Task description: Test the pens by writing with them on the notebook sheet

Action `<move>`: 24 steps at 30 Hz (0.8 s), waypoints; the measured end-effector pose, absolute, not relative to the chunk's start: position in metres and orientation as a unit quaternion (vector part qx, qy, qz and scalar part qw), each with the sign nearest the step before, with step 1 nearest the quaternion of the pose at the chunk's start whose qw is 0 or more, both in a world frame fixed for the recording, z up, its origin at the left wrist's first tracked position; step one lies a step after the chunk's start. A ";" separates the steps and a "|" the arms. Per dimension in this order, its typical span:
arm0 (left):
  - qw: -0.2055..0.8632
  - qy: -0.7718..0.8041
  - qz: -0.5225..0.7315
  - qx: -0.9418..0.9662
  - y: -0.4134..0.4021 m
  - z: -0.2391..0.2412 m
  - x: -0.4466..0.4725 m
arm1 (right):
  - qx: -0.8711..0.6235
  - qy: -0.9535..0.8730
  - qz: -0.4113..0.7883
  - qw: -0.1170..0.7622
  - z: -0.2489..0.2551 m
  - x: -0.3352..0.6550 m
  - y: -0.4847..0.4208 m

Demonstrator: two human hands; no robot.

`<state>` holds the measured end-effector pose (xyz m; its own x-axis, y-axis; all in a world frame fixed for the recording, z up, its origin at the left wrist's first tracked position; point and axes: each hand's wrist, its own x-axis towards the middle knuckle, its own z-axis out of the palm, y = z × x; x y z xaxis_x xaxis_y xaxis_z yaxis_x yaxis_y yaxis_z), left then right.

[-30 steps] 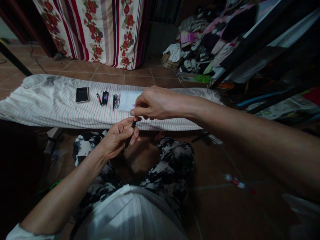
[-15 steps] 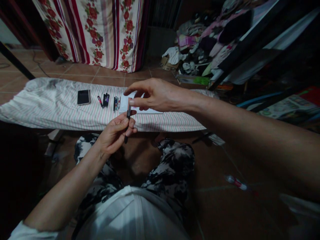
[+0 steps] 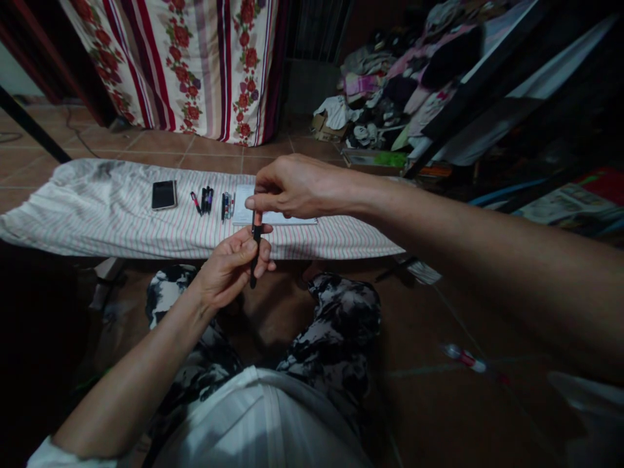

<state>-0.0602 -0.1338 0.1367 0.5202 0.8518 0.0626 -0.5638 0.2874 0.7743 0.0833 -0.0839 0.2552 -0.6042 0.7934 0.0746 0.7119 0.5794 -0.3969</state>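
My left hand [image 3: 237, 263] is closed around the lower part of a dark pen [image 3: 254, 263], which stands nearly upright in front of the bench's near edge. From above, my right hand [image 3: 277, 188] pinches the pen's upper end between thumb and fingers. Behind my right hand lies an open notebook [image 3: 297, 220], partly hidden by the hand and forearm. Just left of it rests a small group of pens [image 3: 227, 207]. Further left are several dark pens [image 3: 207, 200] and a red and black pen [image 3: 195, 203].
A striped cloth [image 3: 121, 227] covers the low bench. On it lies a dark phone [image 3: 164, 195]. A floral curtain [image 3: 205, 71] hangs behind, and piled clothes [image 3: 385, 91] lie at the back right. A plastic bottle [image 3: 468, 359] is on the tiled floor at right.
My right fingers have closed onto the pen's top, where they were more spread before. My left hand and the pen have shifted slightly right and down in view.
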 end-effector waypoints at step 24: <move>0.768 0.195 0.457 0.404 -0.129 0.136 -0.063 | -0.387 -0.873 0.254 0.155 0.247 0.088 -0.093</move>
<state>-0.0634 -0.1291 0.1360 0.5057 0.8599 0.0697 -0.5448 0.2556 0.7987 0.0879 -0.0931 0.2473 -0.6517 0.7548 0.0740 0.5977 0.5712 -0.5625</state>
